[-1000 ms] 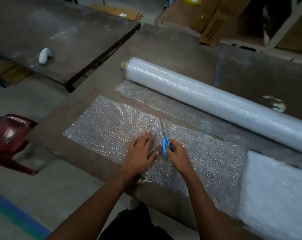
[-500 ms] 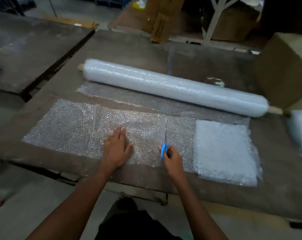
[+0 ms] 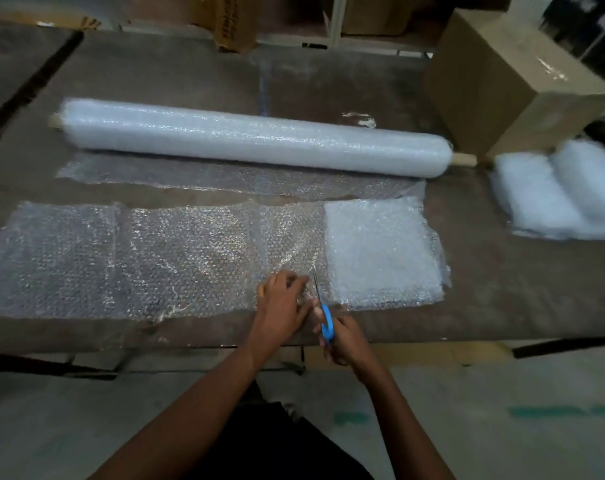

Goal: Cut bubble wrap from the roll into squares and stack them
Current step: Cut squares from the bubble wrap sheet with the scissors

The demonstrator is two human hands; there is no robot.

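Observation:
A long roll of bubble wrap [image 3: 252,136] lies across the brown table [image 3: 502,299]. In front of it a cut strip of bubble wrap [image 3: 138,258] stretches along the near edge. A whiter stack of squares [image 3: 380,251] sits at the strip's right end. My left hand [image 3: 283,306] rests on the strip just left of the stack, fingers bent against the plastic. My right hand [image 3: 346,341] grips blue-handled scissors [image 3: 325,317] at the table's near edge, blades pointing away into the strip beside my left fingers.
A narrow leftover band of wrap [image 3: 225,178] lies between roll and strip. A large cardboard box [image 3: 509,81] stands at the back right. A pile of white bubble wrap [image 3: 564,192] sits at the far right. More boxes stand behind the table.
Both hands have shifted right along the strip toward the stack of squares. The scissors now sit lower, at the near edge of the strip. The view has swung right.

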